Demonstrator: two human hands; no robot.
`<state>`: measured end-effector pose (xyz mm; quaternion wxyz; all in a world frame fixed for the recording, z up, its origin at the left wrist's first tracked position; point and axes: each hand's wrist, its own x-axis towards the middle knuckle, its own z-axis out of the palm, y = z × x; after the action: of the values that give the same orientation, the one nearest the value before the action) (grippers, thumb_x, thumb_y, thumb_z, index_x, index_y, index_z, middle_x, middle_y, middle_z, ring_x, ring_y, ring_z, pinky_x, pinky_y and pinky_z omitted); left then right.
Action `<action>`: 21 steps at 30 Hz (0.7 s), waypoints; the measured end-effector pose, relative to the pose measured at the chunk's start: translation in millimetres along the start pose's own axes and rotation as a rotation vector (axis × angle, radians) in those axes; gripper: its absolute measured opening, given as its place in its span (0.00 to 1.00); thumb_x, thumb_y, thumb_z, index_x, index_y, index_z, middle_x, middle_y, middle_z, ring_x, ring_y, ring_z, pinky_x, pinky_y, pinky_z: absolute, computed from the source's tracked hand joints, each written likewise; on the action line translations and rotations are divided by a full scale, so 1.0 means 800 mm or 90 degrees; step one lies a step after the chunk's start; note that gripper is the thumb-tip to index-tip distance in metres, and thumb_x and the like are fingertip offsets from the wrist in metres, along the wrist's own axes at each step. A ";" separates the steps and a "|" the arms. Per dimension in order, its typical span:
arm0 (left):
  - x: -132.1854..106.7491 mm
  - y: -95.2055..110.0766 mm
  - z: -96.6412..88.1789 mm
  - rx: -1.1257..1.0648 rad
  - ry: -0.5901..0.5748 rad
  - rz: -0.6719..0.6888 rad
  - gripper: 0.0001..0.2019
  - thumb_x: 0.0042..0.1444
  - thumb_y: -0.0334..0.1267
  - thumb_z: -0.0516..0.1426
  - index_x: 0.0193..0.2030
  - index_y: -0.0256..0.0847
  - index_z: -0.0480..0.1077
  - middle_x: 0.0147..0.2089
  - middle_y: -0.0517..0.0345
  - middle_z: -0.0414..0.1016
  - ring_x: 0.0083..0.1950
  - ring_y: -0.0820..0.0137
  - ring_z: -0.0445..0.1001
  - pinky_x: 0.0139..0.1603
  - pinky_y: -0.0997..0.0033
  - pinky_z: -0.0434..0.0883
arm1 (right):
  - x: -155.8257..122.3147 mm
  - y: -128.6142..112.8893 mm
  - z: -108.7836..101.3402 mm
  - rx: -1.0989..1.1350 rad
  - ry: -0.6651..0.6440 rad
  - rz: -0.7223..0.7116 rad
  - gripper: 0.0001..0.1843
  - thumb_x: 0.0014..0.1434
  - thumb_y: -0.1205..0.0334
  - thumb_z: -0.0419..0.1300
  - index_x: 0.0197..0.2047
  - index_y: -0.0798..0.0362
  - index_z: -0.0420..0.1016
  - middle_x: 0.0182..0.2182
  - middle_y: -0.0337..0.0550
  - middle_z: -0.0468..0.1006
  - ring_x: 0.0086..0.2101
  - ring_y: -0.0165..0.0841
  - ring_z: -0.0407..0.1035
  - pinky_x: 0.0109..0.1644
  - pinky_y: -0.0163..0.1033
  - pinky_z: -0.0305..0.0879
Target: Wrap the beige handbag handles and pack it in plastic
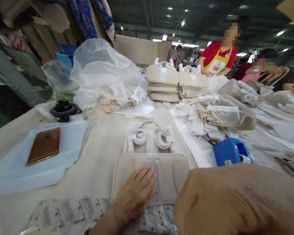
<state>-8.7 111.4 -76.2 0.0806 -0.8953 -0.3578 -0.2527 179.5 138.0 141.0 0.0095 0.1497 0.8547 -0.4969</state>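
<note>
A beige flat bag point(166, 176) lies in front of me, with a clear strip point(153, 160) running down its middle. My left hand point(138, 189) rests flat on the bag, fingers stretched out beside and partly over that strip. Two coiled straps point(140, 136) in white wrapping sit just beyond the bag's upper edge. Close to the camera at lower right, my right hand point(237, 199) is curled like a fist with its back toward me. Its fingertips, and anything in them, are hidden. A blue tape dispenser point(231, 151) stands just past it.
A phone point(44, 146) lies on pale sheets point(73, 143) at left. Behind are a black pot point(65, 111), a large plastic bag point(103, 68) and stacked beige bags point(163, 75). Printed plastic packaging point(71, 210) lies at the near edge. Co-workers point(218, 58) are at far right.
</note>
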 end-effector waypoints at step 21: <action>0.001 0.002 0.001 -0.019 0.001 -0.018 0.20 0.63 0.43 0.51 0.56 0.32 0.65 0.59 0.52 0.68 0.63 0.63 0.60 0.64 0.64 0.59 | 0.117 0.136 -0.020 -0.641 -0.073 0.232 0.10 0.54 0.71 0.56 0.35 0.56 0.79 0.31 0.51 0.80 0.34 0.41 0.75 0.31 0.36 0.61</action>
<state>-7.2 111.0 -76.2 0.0641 -0.8911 -0.3666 -0.2596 121.4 224.8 41.7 0.2124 0.2450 0.9457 -0.0229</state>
